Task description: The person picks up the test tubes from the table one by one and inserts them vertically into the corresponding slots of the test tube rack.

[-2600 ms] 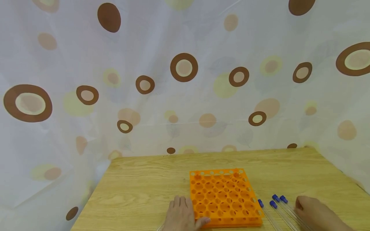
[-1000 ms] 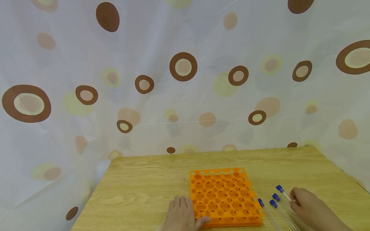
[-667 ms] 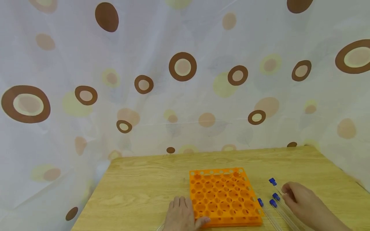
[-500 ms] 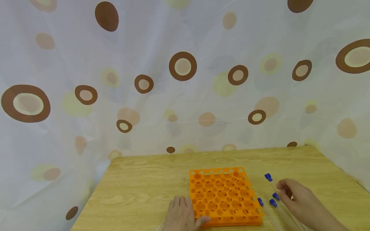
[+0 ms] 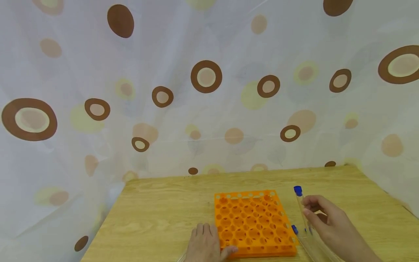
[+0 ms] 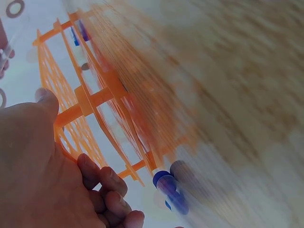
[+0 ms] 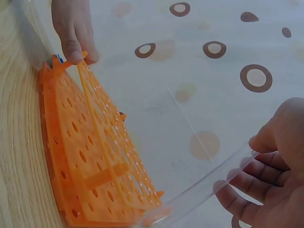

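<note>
An orange test tube rack (image 5: 262, 250), full of round holes, stands on the wooden table. My left hand (image 5: 204, 242) grips its near left corner, the thumb over the front edge and the fingers along the left side. Beside the rack's right edge, my right hand (image 5: 335, 227) pinches a clear test tube (image 5: 300, 203) between thumb and fingers. The tube leans steeply, its blue cap (image 5: 298, 190) at the top and its lower end pointing down toward the tubes on the table. In the right wrist view, the fingertips line the held tube (image 7: 204, 185).
Several blue-capped test tubes (image 5: 307, 245) lie right of the rack, partly behind the right hand. More clear tubes (image 5: 181, 258) lie by the left hand; blue caps (image 6: 166, 183) show there in the left wrist view. A spotted curtain (image 5: 235, 109) hangs behind the table.
The right hand has picked up one blue-capped test tube from the group, moved it left toward the rack and tipped it more upright. The left hand has stayed on the rack.
</note>
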`<state>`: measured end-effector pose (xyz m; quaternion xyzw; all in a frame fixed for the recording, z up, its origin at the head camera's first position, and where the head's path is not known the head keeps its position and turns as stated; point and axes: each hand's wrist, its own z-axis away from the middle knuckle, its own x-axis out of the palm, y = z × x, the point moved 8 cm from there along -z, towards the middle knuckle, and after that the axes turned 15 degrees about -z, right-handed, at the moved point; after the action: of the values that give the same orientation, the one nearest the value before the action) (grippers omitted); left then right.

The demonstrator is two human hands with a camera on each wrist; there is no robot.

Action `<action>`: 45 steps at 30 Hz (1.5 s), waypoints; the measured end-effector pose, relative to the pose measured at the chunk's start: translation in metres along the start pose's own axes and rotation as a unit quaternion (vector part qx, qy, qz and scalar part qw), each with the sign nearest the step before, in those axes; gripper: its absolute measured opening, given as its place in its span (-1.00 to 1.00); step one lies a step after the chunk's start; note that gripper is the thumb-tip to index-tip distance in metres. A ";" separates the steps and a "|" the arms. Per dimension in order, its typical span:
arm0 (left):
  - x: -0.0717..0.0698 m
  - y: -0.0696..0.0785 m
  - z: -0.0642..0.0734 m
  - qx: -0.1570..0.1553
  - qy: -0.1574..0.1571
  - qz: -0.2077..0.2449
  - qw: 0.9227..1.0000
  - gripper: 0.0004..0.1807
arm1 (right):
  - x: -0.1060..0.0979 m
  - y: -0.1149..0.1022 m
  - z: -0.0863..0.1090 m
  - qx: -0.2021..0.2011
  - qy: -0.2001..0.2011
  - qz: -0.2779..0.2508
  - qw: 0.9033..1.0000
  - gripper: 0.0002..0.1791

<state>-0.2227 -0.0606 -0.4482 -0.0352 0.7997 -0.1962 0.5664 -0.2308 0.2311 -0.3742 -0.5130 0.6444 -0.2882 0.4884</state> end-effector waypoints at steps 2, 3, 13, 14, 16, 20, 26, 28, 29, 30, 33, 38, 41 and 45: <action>0.001 0.000 0.001 -0.001 -0.006 -0.001 1.000 -0.11 | 0.002 -0.004 0.000 -0.013 -0.002 -0.010 1.000 -0.81; 0.001 0.000 0.001 -0.001 -0.009 -0.002 1.000 -0.11 | 0.002 -0.006 0.001 -0.020 -0.002 -0.014 1.000 -0.81; -0.001 0.001 0.000 -0.003 -0.007 -0.007 1.000 -0.11 | 0.009 -0.016 0.003 -0.053 0.010 -0.030 0.998 -0.79; -0.001 0.001 0.000 -0.003 -0.007 -0.006 1.000 -0.11 | 0.010 -0.016 0.004 -0.055 0.009 -0.033 0.998 -0.80; 0.000 0.001 0.000 -0.004 -0.010 -0.002 1.000 -0.12 | 0.013 -0.016 0.004 -0.059 0.005 -0.036 0.998 -0.81; 0.000 0.001 0.000 -0.006 -0.009 0.003 1.000 -0.12 | 0.016 -0.012 0.005 -0.048 -0.002 -0.033 0.998 -0.83; 0.001 0.001 0.000 -0.008 -0.004 -0.001 1.000 -0.13 | 0.020 -0.009 0.006 -0.052 -0.009 -0.030 0.998 -0.83; 0.001 0.001 0.000 -0.008 -0.005 -0.002 1.000 -0.12 | 0.022 -0.009 0.007 -0.060 -0.010 -0.030 0.998 -0.83; 0.001 0.001 0.000 -0.009 -0.005 -0.003 1.000 -0.12 | 0.022 -0.008 0.007 -0.060 -0.009 -0.030 0.998 -0.83; 0.001 0.001 0.000 -0.009 -0.005 -0.004 1.000 -0.12 | 0.023 -0.008 0.007 -0.061 -0.009 -0.029 0.998 -0.83; 0.001 0.001 0.001 -0.008 -0.007 -0.006 1.000 -0.12 | 0.026 -0.006 0.008 -0.069 -0.008 -0.030 0.997 -0.85; 0.002 0.002 0.001 -0.006 -0.018 -0.002 1.000 -0.11 | 0.028 -0.001 0.009 -0.058 -0.007 -0.030 0.998 -0.85; 0.002 0.002 0.001 -0.008 -0.018 -0.002 1.000 -0.11 | 0.029 0.002 0.010 -0.055 -0.011 -0.031 0.998 -0.85; 0.001 0.002 0.001 -0.011 -0.009 -0.004 1.000 -0.12 | 0.032 0.002 0.013 -0.084 -0.019 -0.038 0.996 -0.85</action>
<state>-0.2214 -0.0598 -0.4500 -0.0465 0.7964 -0.1892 0.5725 -0.2194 0.2031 -0.3919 -0.5819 0.6368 -0.2417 0.4444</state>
